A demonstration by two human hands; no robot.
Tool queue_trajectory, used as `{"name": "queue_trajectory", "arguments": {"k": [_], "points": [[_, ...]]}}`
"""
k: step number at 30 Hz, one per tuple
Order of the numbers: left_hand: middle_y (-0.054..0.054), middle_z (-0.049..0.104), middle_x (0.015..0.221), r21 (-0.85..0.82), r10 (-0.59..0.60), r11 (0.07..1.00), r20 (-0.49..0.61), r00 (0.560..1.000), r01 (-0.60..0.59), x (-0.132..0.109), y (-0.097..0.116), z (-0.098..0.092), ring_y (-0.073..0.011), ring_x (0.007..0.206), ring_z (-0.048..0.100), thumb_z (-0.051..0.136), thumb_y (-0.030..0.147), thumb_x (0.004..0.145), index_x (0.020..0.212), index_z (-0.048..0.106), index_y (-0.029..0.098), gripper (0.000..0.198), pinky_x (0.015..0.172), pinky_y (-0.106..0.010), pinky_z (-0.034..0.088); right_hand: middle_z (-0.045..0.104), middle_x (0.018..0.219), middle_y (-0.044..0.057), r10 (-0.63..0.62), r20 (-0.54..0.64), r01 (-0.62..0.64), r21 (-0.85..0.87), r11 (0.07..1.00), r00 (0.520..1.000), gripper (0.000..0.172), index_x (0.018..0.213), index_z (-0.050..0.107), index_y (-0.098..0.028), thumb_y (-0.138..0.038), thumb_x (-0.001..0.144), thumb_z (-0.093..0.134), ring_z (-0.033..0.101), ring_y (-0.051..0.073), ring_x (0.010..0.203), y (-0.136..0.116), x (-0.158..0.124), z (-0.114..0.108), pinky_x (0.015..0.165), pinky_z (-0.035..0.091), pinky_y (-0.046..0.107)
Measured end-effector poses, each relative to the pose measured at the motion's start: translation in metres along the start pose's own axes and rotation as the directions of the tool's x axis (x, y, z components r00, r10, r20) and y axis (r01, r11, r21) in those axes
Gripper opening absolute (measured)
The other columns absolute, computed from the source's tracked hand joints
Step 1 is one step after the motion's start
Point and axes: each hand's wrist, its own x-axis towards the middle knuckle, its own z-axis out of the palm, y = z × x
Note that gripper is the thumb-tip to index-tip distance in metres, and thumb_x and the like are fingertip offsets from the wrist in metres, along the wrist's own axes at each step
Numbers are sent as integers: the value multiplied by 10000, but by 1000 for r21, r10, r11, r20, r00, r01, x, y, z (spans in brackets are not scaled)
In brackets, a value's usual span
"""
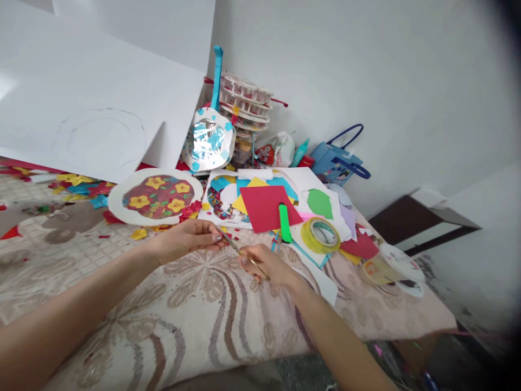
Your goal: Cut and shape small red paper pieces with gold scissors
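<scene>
My right hand [264, 263] is closed round the gold handles of a slim metal tool [232, 244] that looks like scissors. Its tip points up and left to my left hand [193, 239], whose fingers are pinched together near that tip; what they hold is too small to make out. Just behind my left hand lies a white oval frame [116, 201] with yellow flowers on a dark red middle, and a red flower cluster [190, 210] at its edge. Beyond my right hand lie a red paper sheet [262, 206] and a green cutter [284, 222].
A yellow tape roll [320, 235] and a clear tape roll [378, 270] lie to the right. Behind stand a blue-flowered mirror [208, 141], a tiered white stand [246, 103] and a blue bag [336, 163]. A large white board [101, 70] leans at the left.
</scene>
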Motion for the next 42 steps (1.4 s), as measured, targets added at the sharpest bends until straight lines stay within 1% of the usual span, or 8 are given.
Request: {"name": "queue_trajectory", "arguments": {"k": [5, 12, 19, 28, 31, 33, 37, 42], "points": [[-64, 691, 876, -26, -17, 1000, 14, 1000, 17, 0, -2, -2, -165, 842, 637, 697, 256, 695, 728, 634, 181, 104, 783, -265, 486, 388, 482, -55, -58, 26, 60, -108, 992, 998, 338, 573, 381, -182, -367, 847, 449, 388, 78, 438, -6, -1, -6, 425, 278, 197], [-56, 683, 862, -58, -18, 998, 32, 999, 19, 1, -3, -1, -142, 843, 629, 688, 244, 708, 710, 628, 174, 92, 781, -230, 475, 350, 470, -56, -109, 4, 107, -204, 973, 994, 371, 553, 350, -181, -378, 859, 426, 339, 81, 463, -6, -1, -7, 458, 216, 217], [-42, 676, 873, -75, -21, 997, 48, 999, 25, 1, -5, -2, -121, 855, 621, 664, 219, 737, 729, 617, 173, 66, 786, -204, 470, 349, 461, -59, -104, -3, 101, -222, 970, 995, 364, 551, 376, -179, -366, 861, 416, 307, 82, 456, -6, -1, -5, 464, 204, 226], [-31, 675, 851, -55, -24, 998, 24, 999, 26, 0, -2, -2, -131, 866, 619, 678, 235, 724, 709, 597, 166, 107, 792, -217, 480, 361, 493, -51, -145, -55, 127, -248, 960, 988, 371, 544, 404, -162, -378, 831, 494, 360, 83, 491, -2, 1, -4, 484, 224, 217], [-26, 680, 850, -47, -27, 999, 16, 1000, 27, 0, -1, -3, -130, 863, 621, 688, 235, 716, 706, 603, 168, 109, 808, -224, 476, 363, 487, -52, -116, -67, 107, -123, 987, 991, 375, 558, 412, -165, -415, 822, 505, 366, 79, 463, 4, 3, 0, 456, 247, 207], [-30, 680, 866, -50, -14, 999, 15, 1000, 15, 1, -2, -2, -136, 858, 622, 691, 241, 712, 722, 614, 171, 105, 809, -239, 478, 371, 495, -58, -52, -61, 57, 83, 995, 997, 364, 603, 424, -173, -454, 826, 484, 362, 70, 416, 7, 5, 4, 413, 272, 197], [-50, 676, 873, -62, -13, 998, -4, 1000, 13, 2, -7, 2, -144, 838, 622, 684, 278, 718, 767, 625, 163, 139, 788, -251, 483, 390, 521, -64, 29, -164, 48, 449, 892, 986, 339, 719, 496, -168, -498, 798, 507, 371, 58, 375, 6, 10, 10, 375, 327, 191], [-30, 661, 781, -57, -38, 998, -43, 998, 36, 4, -14, 10, -113, 745, 603, 694, 278, 708, 758, 608, 146, 165, 699, -206, 469, 468, 615, -36, 14, -290, 137, 493, 859, 957, 334, 948, 583, -169, -463, 792, 545, 434, 67, 470, -4, 12, 18, 434, 355, 189]]}}
